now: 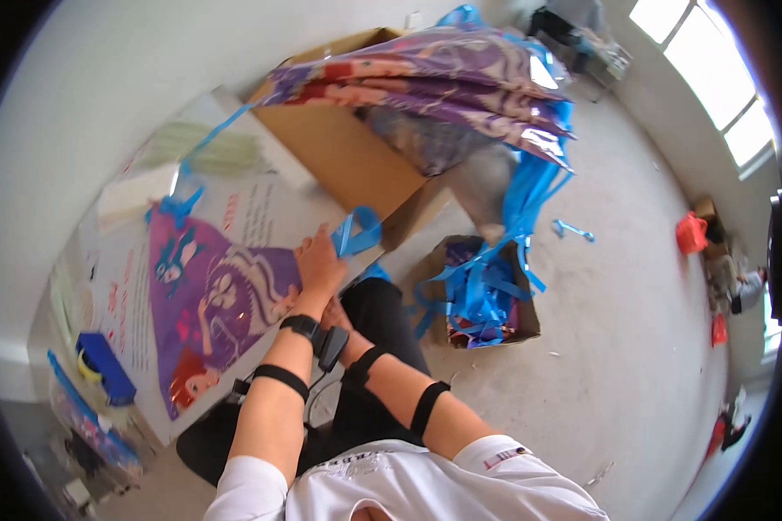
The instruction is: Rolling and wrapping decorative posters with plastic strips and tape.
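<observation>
1. Left hand (321, 265): over the edge of the bench (122, 260), fingers closed on a looped blue strip (365, 227). The exact grip is blurred.
2. Right hand (335, 318): just below the left, largely hidden behind the left wrist and its black band (302, 325). Whether it is open or closed, I cannot tell.
3. Purple sheet (222, 291): roughly triangular, lying on the bench to the left of the hands, printed with a red-haired cartoon figure. The left hand and forearm overlap its right side. A blue bow (178, 207) lies at its upper tip.
4. Bench: its white surface carries print. A white block (137, 195) lies near the bow; a blue dispenser (109, 369) with yellow tape sits at the lower left.
5. Large box (347, 156): beyond the hands, its opening partly covered by folded purple sheets (426, 78). Clear plastic shows beneath them, contents hard to make out.
6. Small box (533, 326): on the floor (617, 347) to the right, filled with tangled blue ribbons (482, 295) that hide most of what lies under them.
7. Far edges: a red bag (692, 233) and other people, small, blurred and partly cut off.
</observation>
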Tool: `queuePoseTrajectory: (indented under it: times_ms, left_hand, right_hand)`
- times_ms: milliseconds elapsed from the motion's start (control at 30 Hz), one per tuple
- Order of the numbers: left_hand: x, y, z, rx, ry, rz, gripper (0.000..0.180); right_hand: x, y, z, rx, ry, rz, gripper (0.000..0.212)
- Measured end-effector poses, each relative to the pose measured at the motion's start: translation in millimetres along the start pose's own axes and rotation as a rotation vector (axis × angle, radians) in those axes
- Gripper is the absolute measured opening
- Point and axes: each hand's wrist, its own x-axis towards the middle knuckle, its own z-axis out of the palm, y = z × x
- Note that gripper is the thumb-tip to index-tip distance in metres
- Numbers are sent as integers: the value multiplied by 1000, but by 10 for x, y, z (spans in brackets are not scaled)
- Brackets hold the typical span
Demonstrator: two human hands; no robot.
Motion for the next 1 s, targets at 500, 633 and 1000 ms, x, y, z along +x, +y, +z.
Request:
queuePoseTrajectory:
  times_ms: [500,633,1000]
  left_hand:
    - [-1246,-1975,-1158,-1688,585,-287,69]
    - [-1972,-2660,-1588,-1722,778,-112,63]
    - [-2711,-2837,-2295,665,897,-647,53]
  right_hand:
    - [136,-152,-1001,307,23,72,93]
    - [219,21,-1207,367,-240,-3,64]
    - [252,151,-1275,419,-402,13,101]
